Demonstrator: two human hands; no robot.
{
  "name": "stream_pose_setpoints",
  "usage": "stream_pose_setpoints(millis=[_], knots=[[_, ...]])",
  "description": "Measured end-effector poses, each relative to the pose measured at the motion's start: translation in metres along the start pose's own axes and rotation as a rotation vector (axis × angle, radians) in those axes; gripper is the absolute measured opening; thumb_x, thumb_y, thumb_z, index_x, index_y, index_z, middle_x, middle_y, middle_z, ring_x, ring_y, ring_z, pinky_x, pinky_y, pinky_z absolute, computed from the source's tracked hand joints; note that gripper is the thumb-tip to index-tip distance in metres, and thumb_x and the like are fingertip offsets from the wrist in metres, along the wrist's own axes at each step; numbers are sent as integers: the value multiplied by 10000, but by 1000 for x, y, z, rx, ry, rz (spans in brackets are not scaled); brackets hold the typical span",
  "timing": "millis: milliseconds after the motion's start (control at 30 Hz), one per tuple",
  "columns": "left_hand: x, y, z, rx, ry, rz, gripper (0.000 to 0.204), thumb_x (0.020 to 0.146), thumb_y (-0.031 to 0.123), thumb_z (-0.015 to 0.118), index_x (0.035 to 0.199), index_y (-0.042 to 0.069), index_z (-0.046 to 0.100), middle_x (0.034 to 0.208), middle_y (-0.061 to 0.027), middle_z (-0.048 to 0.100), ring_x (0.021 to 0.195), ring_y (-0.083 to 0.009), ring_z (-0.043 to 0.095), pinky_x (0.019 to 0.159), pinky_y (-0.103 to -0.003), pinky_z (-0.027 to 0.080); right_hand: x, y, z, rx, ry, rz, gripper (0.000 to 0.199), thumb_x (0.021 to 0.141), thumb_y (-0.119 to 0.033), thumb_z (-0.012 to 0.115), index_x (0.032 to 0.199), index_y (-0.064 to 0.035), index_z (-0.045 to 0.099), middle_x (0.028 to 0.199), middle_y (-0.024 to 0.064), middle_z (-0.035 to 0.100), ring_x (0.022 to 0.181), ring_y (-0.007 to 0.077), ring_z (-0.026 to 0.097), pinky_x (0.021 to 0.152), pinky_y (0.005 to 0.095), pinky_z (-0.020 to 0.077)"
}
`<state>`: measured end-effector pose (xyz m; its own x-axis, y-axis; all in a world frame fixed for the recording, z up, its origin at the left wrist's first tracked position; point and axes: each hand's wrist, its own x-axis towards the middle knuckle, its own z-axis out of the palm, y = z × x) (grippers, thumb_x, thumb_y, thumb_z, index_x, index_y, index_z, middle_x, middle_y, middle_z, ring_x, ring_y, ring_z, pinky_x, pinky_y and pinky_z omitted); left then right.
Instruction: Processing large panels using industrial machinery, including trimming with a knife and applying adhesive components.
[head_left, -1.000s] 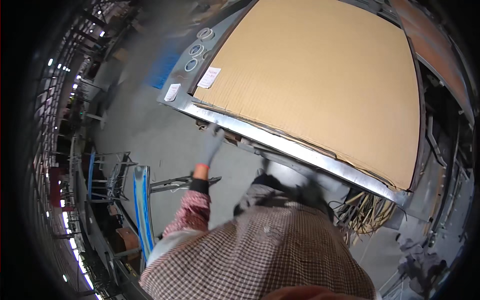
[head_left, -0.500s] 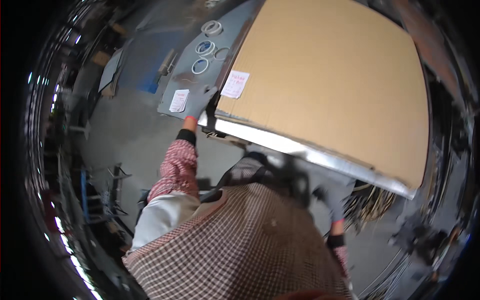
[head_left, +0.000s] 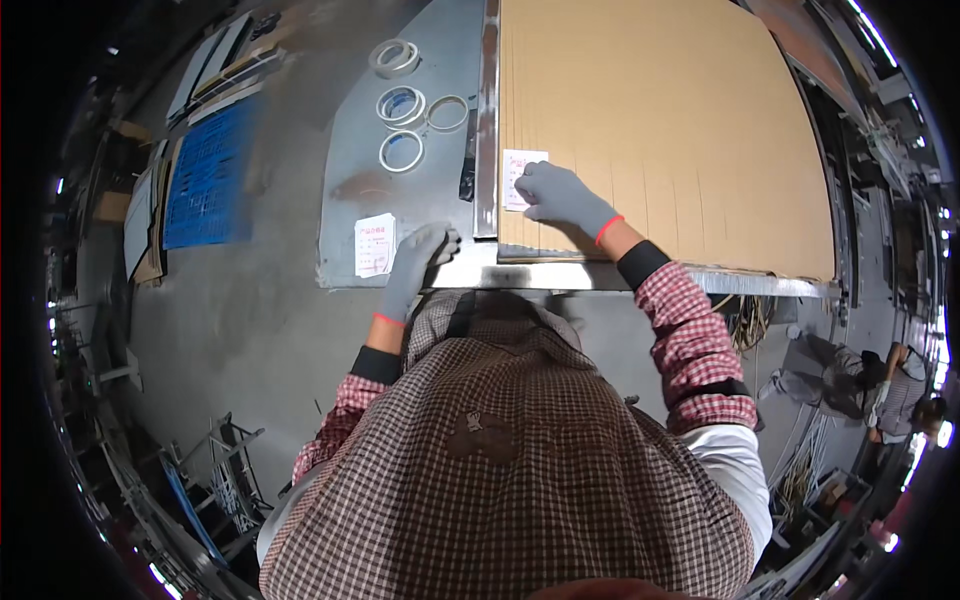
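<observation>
A large brown cardboard sheet (head_left: pixel 660 130) lies flat on a metal worktable (head_left: pixel 380 190). My right hand (head_left: pixel 560 197), in a grey glove, presses on a small white printed label (head_left: pixel 520 175) near the sheet's left front corner. My left hand (head_left: pixel 415 262), gloved too, rests flat at the table's front edge, right beside a second white label (head_left: pixel 374 245) lying on the bare metal. A metal rail (head_left: pixel 487 120) runs along the cardboard's left side.
Several rolls of tape (head_left: pixel 403 105) lie on the metal surface further back. A blue mat (head_left: pixel 210 170) and flat boards lie on the floor at the left. Cables (head_left: pixel 745 320) hang under the table at the right, where another person (head_left: pixel 880 380) crouches.
The view has swung over the table. My right hand rose from below the table onto the label on the cardboard. My left hand came back to the table's front edge.
</observation>
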<state>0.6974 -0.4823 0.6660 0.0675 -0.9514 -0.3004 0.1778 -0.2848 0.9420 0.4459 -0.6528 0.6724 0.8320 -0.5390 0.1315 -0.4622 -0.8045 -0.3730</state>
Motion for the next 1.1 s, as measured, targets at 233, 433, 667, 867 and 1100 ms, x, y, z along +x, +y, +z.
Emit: stream_pose_setpoints(millis=[233, 433, 667, 867, 1100], knots=[[-17, 3, -46, 1, 35, -81, 379, 947, 244, 564, 1188, -50, 563, 1025, -90, 642, 882, -123, 608, 771, -226, 482, 14, -28, 21, -115, 81, -13, 98, 754, -120, 597, 808, -42, 572, 838, 147, 563, 815, 327, 580, 662, 435, 486], [-10, 3, -37, -8, -80, -67, 342, 929, 221, 588, 1126, -58, 586, 907, -33, 619, 765, -78, 534, 712, -226, 450, 4, -29, 47, -210, 206, 126, 103, 856, -153, 554, 914, -68, 548, 831, 114, 564, 781, 300, 579, 646, 412, 485], [26, 10, -30, 34, -225, -135, 359, 966, 240, 511, 1195, -33, 552, 1050, -110, 656, 916, -152, 618, 841, -287, 486, 6, -27, 38, -61, 464, 254, 143, 793, -102, 553, 917, -82, 622, 856, 124, 628, 839, 316, 598, 692, 432, 493], [17, 44, 21, -501, -399, -274, 370, 965, 312, 483, 1127, -11, 564, 1013, -101, 640, 870, -189, 622, 800, -295, 501, -19, -135, 47, 649, 577, 285, 369, 714, 2, 631, 1073, -79, 639, 953, 111, 661, 903, 315, 622, 772, 427, 500], [59, -15, -133, 480, 264, 211, 309, 907, 255, 513, 936, -42, 595, 715, -57, 606, 632, -168, 564, 572, -334, 461, -30, -158, 35, 330, 457, 302, 197, 799, -87, 591, 976, -17, 641, 943, 142, 649, 895, 331, 603, 794, 425, 487]])
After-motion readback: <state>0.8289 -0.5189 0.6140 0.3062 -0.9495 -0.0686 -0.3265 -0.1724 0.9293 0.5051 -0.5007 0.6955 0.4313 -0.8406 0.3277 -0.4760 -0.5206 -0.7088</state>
